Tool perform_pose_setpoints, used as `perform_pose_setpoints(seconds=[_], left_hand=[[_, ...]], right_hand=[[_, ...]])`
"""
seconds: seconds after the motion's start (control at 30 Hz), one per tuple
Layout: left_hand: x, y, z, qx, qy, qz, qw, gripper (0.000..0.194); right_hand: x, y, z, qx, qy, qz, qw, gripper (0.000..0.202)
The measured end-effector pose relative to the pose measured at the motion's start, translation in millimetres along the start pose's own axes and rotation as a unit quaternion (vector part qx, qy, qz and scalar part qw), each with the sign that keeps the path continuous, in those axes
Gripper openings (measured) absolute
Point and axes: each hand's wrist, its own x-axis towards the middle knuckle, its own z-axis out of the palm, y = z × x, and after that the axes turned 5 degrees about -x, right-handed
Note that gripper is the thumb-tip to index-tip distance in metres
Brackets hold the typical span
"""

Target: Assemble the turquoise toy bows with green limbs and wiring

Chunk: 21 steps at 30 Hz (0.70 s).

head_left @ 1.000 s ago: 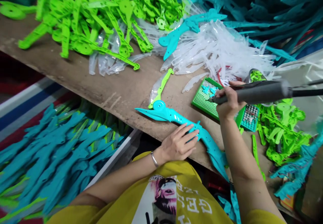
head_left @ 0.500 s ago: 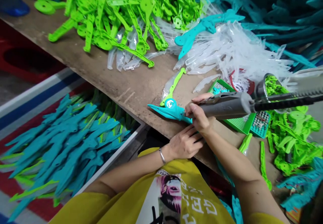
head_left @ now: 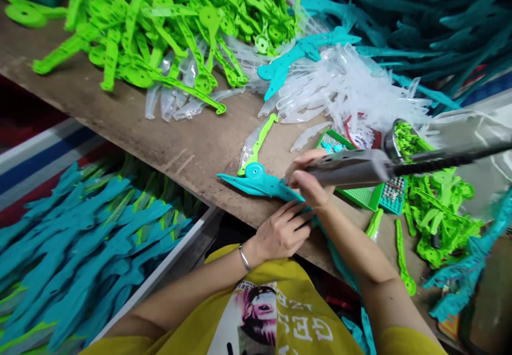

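On the bench lies a turquoise plastic part (head_left: 260,185), long and pointed, with a round disc (head_left: 255,171) at its top. A lime-green arm with a clear blade (head_left: 258,144) sticks out from beside that disc. My right hand (head_left: 310,179) is closed around a grey electric screwdriver (head_left: 348,168), held nearly level. Its tip meets the turquoise part near my fingers, though the exact contact is hidden. My left hand (head_left: 284,230) bends its fingers over the part's near end at the bench edge, gripping it; the fingertips are partly hidden.
Piles of lime-green arms (head_left: 180,30), clear blades (head_left: 344,83) and turquoise parts (head_left: 400,19) cover the back. To the right stand a green tray (head_left: 370,198) of small hardware, a red basket (head_left: 362,131) and a metal bowl (head_left: 394,136). A bin of assembled pieces (head_left: 80,237) sits at left.
The view has shifted, so the bench and its contents appear farther left. Both hands stay at the turquoise part, and the screwdriver keeps its place against it. White on the disc now looks thinner.
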Motion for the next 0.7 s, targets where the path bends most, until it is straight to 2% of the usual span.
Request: perform_pose_setpoints(seconds=[0.13, 0.23, 0.33, 0.43, 0.7], left_hand=[[1, 0, -0.4, -0.003, -0.006, 0.005, 1.000, 0.028], [0, -1, -0.3, -0.005, -0.011, 0.006, 1.000, 0.028], [-1, -1, -0.1, -0.008, -0.014, 0.006, 1.000, 0.029], [-1, -1, 0.1, -0.009, -0.014, 0.004, 1.000, 0.029], [-1, 0, 0.5, -0.012, -0.015, -0.001, 1.000, 0.030]], right_hand=[[17, 6, -47, -0.031, 0.196, -0.048, 0.979, 0.029], [30, 18, -74, -0.048, 0.281, -0.053, 0.957, 0.030], [35, 32, -85, -0.069, 0.302, -0.044, 0.950, 0.033], [36, 41, -85, -0.089, 0.298, -0.027, 0.950, 0.037], [37, 49, -85, -0.055, 0.271, -0.031, 0.961, 0.033]])
